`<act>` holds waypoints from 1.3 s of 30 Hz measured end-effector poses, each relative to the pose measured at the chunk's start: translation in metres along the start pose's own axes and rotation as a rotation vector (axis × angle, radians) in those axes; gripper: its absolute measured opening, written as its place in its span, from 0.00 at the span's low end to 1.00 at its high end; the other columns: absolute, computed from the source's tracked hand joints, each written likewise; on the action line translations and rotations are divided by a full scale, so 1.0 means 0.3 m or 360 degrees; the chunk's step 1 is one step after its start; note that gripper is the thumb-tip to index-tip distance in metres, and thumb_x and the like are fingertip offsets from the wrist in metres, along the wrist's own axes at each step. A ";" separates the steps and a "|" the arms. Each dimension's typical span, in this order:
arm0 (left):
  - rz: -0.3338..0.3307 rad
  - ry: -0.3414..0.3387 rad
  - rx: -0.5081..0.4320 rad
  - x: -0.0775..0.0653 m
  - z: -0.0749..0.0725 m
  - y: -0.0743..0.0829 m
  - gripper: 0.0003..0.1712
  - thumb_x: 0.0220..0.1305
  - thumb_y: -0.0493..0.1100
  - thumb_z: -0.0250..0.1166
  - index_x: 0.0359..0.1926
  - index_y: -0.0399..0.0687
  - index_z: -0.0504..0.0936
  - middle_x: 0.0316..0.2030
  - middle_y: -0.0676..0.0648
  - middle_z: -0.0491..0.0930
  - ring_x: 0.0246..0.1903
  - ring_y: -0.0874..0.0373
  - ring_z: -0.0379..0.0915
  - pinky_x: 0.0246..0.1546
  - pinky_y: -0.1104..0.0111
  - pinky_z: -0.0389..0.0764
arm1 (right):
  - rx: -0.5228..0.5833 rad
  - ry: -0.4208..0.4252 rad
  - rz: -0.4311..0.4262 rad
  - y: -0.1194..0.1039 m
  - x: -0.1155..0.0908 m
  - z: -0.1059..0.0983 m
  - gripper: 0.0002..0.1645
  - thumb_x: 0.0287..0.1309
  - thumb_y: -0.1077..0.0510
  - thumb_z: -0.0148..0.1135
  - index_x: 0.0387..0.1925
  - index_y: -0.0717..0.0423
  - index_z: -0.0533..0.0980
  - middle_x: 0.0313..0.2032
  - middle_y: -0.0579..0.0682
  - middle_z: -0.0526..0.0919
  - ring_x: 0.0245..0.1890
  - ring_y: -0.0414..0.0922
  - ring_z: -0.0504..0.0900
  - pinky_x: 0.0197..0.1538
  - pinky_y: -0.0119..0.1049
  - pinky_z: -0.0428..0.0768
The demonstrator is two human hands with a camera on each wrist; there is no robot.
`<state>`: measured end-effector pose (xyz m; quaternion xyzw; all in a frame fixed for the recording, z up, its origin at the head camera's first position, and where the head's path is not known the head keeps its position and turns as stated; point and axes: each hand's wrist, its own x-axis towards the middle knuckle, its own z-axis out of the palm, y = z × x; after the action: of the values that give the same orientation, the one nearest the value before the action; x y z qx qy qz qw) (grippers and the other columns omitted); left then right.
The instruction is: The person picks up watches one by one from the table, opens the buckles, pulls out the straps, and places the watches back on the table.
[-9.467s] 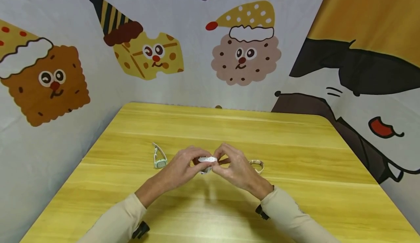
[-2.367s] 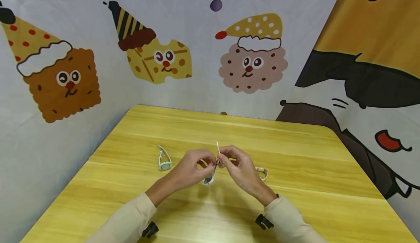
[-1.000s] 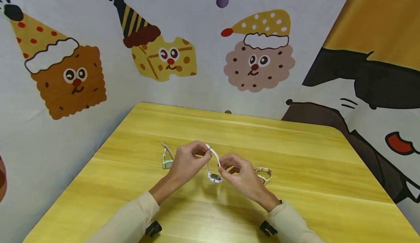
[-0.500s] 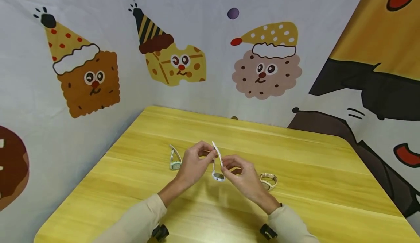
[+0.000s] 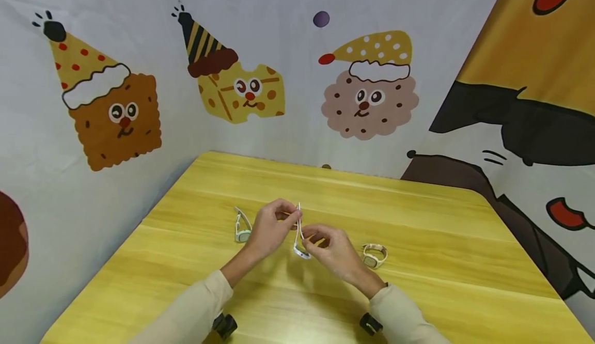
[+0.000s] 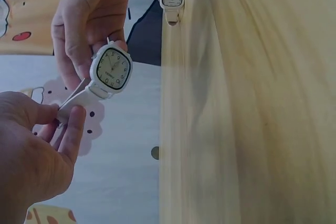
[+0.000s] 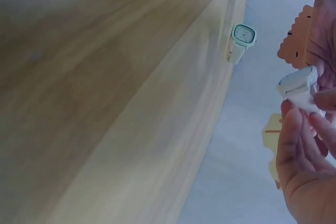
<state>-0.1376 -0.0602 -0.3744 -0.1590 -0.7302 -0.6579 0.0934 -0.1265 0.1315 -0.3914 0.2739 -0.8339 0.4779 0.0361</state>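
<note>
A white wristwatch [image 5: 302, 252] hangs between the two hands above the table, its case lowest and its strap running up. In the left wrist view the square dial of the wristwatch [image 6: 113, 69] is plain. The left hand [image 5: 274, 228] pinches the upper part of the strap between thumb and fingers, where its two halves lie close together. Lower down, the right hand [image 5: 334, 251] pinches the strap near the case with thumb and fingertips. Fingers partly cover the strap, and I cannot tell whether its buckle is fastened.
Left of the hands lies a pale green wristwatch [image 5: 243, 235] on the wooden table [image 5: 186, 261]. A cream wristwatch [image 5: 372, 261] with its strap looped stands to the right. A cloth printed with cartoon figures [image 5: 297, 142] hangs behind and beside the table.
Earlier the strap lay level between both hands. Since then the left hand has risen, the case hangs down, and over the last second the strap halves have come closer together. The head view has shifted.
</note>
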 end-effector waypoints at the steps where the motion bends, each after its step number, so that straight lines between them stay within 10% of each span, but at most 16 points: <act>1: -0.0017 0.0002 0.0003 0.006 -0.003 -0.002 0.03 0.70 0.32 0.66 0.38 0.34 0.81 0.36 0.40 0.83 0.35 0.48 0.83 0.37 0.60 0.87 | -0.0011 0.0010 0.0011 -0.002 0.006 0.003 0.10 0.67 0.60 0.67 0.48 0.53 0.85 0.40 0.43 0.86 0.38 0.42 0.84 0.40 0.40 0.85; 9: -0.0225 0.0089 -0.0042 0.041 -0.019 -0.021 0.04 0.69 0.30 0.65 0.37 0.31 0.80 0.35 0.38 0.82 0.31 0.49 0.84 0.34 0.64 0.86 | -0.0287 0.0044 0.0093 -0.028 0.078 0.034 0.12 0.67 0.46 0.68 0.41 0.50 0.85 0.32 0.37 0.82 0.31 0.36 0.81 0.33 0.35 0.81; 18: -0.0310 0.0088 -0.0024 0.047 -0.036 -0.022 0.04 0.69 0.30 0.65 0.37 0.30 0.80 0.36 0.38 0.81 0.26 0.55 0.82 0.32 0.66 0.86 | -0.0396 0.0000 0.0045 -0.028 0.153 0.059 0.08 0.65 0.55 0.70 0.34 0.56 0.87 0.29 0.43 0.87 0.27 0.35 0.82 0.31 0.31 0.82; 39: -0.0383 0.0119 -0.0025 0.054 -0.062 -0.086 0.03 0.67 0.29 0.66 0.36 0.30 0.81 0.34 0.40 0.83 0.30 0.51 0.85 0.33 0.63 0.87 | 0.0091 -0.0111 0.0096 0.022 0.165 0.047 0.07 0.68 0.60 0.67 0.42 0.59 0.87 0.36 0.55 0.88 0.35 0.50 0.87 0.36 0.34 0.83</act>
<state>-0.1631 -0.0789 -0.3906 -0.0463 -0.7349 -0.6754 0.0398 -0.1690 0.1016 -0.3884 0.2661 -0.8285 0.4925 -0.0151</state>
